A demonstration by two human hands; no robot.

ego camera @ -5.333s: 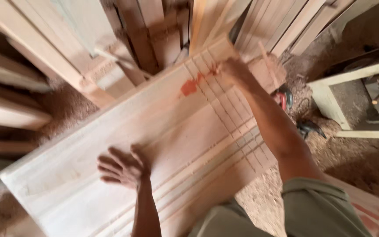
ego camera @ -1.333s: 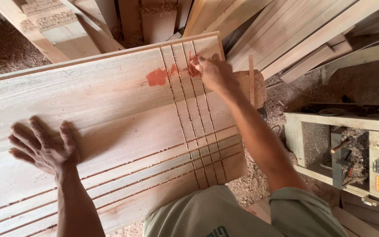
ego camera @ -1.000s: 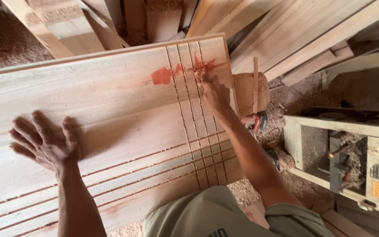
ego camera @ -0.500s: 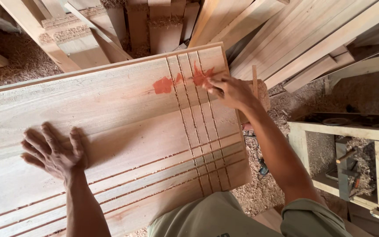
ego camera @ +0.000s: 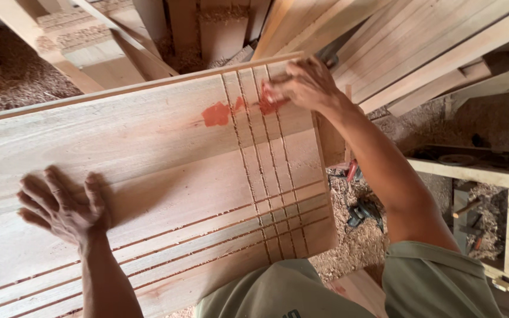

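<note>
Item: wide wooden panel (ego camera: 148,176), pale, lying flat across centre and left of frame; surface cut with three parallel grooves (ego camera: 254,171) running top to bottom right of centre, crossed by further grooves along the lower edge; reddish filler patch (ego camera: 216,113) in upper centre, a second smear just to its right under the fingers.

Right hand (ego camera: 307,85): upper centre-right of frame; fingers curled narrow and pressed to the panel at the red smear over the rightmost grooves; whether a small tool or rag sits inside the grip cannot be told.

Left hand (ego camera: 63,206): lower left of frame; fingers spread wide, palm flat on the panel, holding nothing, bracing the board.

Step in hand, as judged: rubbing or working red filler into the grooved area near the panel's upper right corner; the next move would call for steady downward pressure along the grooves while the flat hand keeps the panel from sliding.

Surroundings: stacked timber planks (ego camera: 431,41) across upper right; sawdust (ego camera: 360,241) on the floor at lower right; a woodworking machine (ego camera: 490,194) at the right edge.
</note>
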